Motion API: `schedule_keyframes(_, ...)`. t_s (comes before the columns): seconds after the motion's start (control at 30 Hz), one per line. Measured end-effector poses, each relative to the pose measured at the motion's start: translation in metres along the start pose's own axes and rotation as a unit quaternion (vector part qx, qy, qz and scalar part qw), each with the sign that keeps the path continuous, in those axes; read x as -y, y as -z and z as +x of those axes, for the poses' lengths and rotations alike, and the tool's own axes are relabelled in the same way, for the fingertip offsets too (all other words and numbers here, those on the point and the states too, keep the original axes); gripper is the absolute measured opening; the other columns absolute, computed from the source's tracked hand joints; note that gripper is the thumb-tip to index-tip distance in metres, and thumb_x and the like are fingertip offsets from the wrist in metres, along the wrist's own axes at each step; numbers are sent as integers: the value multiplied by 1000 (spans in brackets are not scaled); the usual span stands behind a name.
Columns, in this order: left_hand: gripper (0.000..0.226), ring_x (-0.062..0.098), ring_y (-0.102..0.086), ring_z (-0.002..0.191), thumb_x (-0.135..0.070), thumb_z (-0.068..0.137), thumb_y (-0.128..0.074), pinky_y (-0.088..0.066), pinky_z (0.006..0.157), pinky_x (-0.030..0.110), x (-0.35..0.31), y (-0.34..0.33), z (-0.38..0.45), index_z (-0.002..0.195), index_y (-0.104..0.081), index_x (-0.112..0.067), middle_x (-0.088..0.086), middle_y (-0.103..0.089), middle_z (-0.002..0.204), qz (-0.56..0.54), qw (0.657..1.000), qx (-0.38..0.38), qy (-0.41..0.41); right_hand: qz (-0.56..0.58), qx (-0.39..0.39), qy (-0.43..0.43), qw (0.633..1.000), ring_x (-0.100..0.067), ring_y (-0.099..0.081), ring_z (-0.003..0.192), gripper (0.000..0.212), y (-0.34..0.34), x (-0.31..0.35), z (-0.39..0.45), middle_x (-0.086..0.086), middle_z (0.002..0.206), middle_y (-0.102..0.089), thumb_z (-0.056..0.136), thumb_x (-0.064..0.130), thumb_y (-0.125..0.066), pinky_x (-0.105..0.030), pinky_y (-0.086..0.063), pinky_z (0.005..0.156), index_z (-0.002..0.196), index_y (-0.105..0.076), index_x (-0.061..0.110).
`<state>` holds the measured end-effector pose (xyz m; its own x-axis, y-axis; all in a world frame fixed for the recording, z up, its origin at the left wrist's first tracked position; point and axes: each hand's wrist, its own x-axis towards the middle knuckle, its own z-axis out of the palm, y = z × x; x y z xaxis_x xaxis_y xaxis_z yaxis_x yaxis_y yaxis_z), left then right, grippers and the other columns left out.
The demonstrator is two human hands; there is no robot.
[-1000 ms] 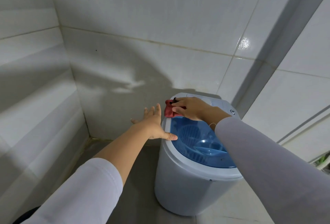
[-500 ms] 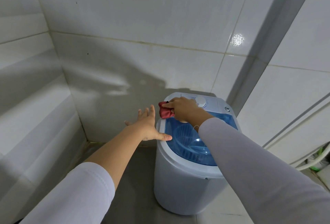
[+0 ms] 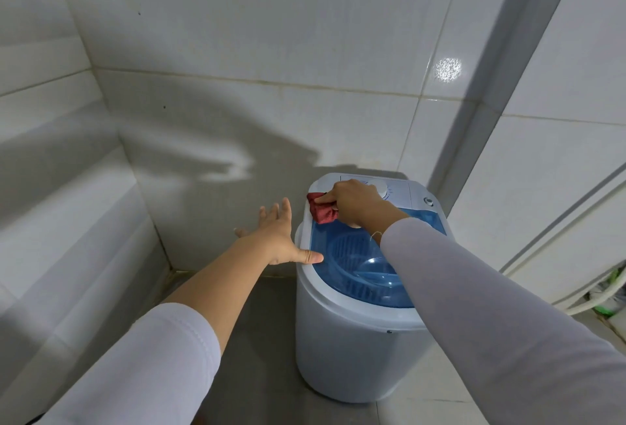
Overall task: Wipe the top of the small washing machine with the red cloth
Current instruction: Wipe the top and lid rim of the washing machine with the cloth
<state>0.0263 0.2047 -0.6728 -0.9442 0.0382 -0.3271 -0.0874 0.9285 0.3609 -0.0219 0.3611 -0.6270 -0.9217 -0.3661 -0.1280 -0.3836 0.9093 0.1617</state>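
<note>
A small white washing machine (image 3: 352,353) with a see-through blue lid (image 3: 355,262) stands on the floor in a tiled corner. My right hand (image 3: 352,202) presses a bunched red cloth (image 3: 321,209) onto the far left part of the top, where the lid meets the white control panel (image 3: 399,192). Most of the cloth is hidden under the hand. My left hand (image 3: 279,238) is flat with spread fingers against the machine's left rim, its thumb lying on the rim edge, and it holds nothing.
White tiled walls (image 3: 237,119) close in on the left and behind the machine. A white hose (image 3: 589,302) and something green (image 3: 609,284) lie at the right edge. Grey floor (image 3: 264,340) shows to the left of the machine.
My right hand has slid the red cloth a little toward me, from the panel's left corner onto the lid's far left edge. My left hand stays on the rim.
</note>
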Motion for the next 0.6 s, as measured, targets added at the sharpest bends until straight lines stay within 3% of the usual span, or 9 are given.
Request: schedule_keyframes(0.6,133,24,17,148,-72,65,-66,-7,111,69,-9,3,-8,148,24,-22,1,19,161,67,997,-19,31,-9,7,-59,998,-26,-49,121,54,-8,-57,-38,-2,129,-56,96,10,-42,-44,-39,97,139,-43,42)
